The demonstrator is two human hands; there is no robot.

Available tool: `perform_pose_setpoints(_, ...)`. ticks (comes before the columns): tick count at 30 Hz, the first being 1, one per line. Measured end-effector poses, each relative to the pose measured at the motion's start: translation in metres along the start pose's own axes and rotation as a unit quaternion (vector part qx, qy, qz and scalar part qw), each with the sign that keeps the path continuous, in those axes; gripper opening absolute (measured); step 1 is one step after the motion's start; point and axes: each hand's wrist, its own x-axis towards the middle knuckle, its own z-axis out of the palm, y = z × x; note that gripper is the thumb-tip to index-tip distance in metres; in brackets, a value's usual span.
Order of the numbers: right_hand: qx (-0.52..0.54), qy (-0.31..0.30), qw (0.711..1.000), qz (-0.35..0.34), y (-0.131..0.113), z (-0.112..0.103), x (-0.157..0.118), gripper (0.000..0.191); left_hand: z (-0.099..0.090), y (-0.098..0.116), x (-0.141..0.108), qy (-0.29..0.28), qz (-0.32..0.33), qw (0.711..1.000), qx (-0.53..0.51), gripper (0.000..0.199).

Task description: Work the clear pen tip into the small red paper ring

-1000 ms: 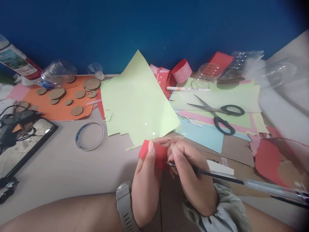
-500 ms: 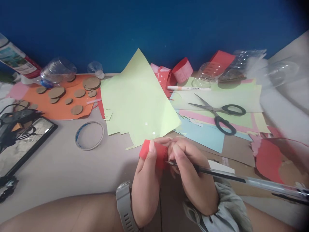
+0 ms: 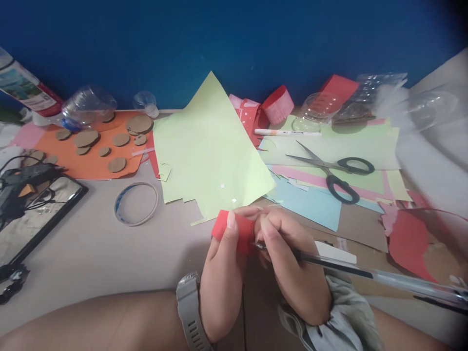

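In the head view, my left hand point(image 3: 224, 273) pinches a small piece of red paper point(image 3: 243, 233), thumb lying on top. Dark pen marks run along the paper's right edge. My right hand point(image 3: 292, 258) is closed around a clear ballpoint pen point(image 3: 351, 265), whose tip points left and meets or nearly meets that edge. The pen's shaft stretches away to the right. Fingers of both hands come together behind the paper, and some of them are hidden. Just beyond the hands lies a pale green sheet point(image 3: 208, 151) with a ragged lower edge.
Black-handled scissors point(image 3: 329, 168) lie open on stacked coloured paper at right, near a white marker point(image 3: 287, 132). A tape roll point(image 3: 136, 204) and a phone point(image 3: 47, 214) lie at left. Cardboard discs point(image 3: 87, 138) rest on orange paper point(image 3: 84, 165). Plastic bottle pieces point(image 3: 89, 105) stand along the blue wall.
The view has shifted very slightly. Both hands keep the same hold on the red paper and the pen, and nothing else has visibly moved.
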Motion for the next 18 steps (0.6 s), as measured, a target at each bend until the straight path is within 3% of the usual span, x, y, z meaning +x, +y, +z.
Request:
perform_pose_setpoints(4, 0.009, -0.019, 1.0, -0.004, -0.0011, -0.0009, 0.001, 0.038, -0.0006, -0.0001, 0.0022, 0.003, 0.005, 1.0, 0.008, 0.037)
perform_pose_setpoints(9, 0.025, 0.013, 0.999, 0.016, -0.0001, 0.0013, 0.0027, 0.041, 0.0042, 0.0032, 0.0023, -0.002, 0.007, 1.0, -0.022, 0.036)
perform_pose_setpoints(18, -0.006, 0.005, 1.0, 0.016, -0.0017, 0.0008, 0.0027, 0.04, -0.0006, -0.0006, 0.0009, -0.009, 0.003, 1.0, -0.012, 0.038)
